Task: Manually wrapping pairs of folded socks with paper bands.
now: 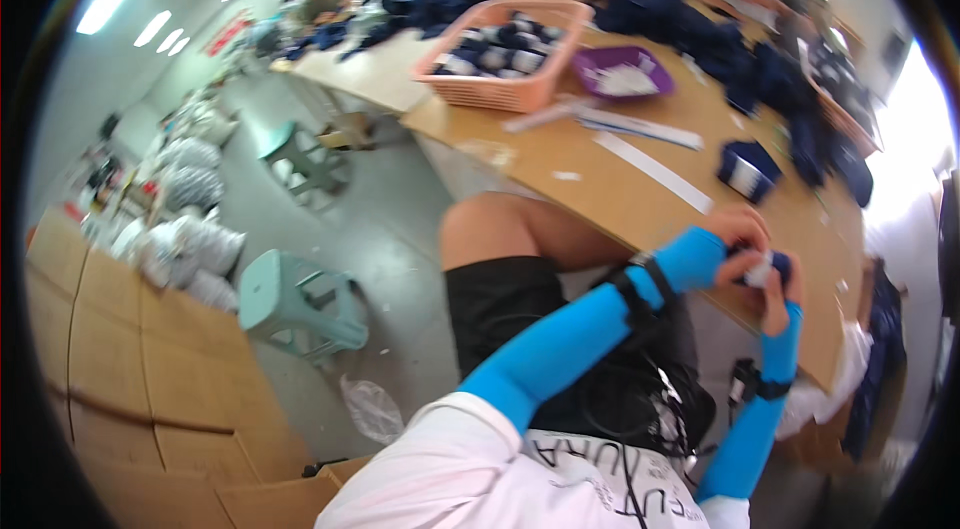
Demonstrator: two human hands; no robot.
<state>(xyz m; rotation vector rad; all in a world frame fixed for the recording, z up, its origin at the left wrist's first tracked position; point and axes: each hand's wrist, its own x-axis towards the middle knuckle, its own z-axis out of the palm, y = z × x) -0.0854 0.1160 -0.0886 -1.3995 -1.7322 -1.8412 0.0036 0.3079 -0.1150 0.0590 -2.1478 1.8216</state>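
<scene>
Both hands are at the right end of the wooden table, closed around a small dark navy rolled cloth bundle with a white band (762,273). My left hand (738,235) grips it from the upper left with bent fingers. From below and the right, my right hand (778,297) has its thumb and fingers round it. The fingers hide part of the bundle. A little farther off on the table lies a larger navy cloth bundle (748,172) with a white patch or band. Long white strips (655,172) lie to the left of it.
A peach basket (500,94) of navy-and-white rolls stands on the table (480,129) beside a purple tray (655,79) of white slips. Navy cloth (690,29) is heaped along the far side. Green stools (290,294) and cardboard boxes (150,359) are at left. Other people work beyond.
</scene>
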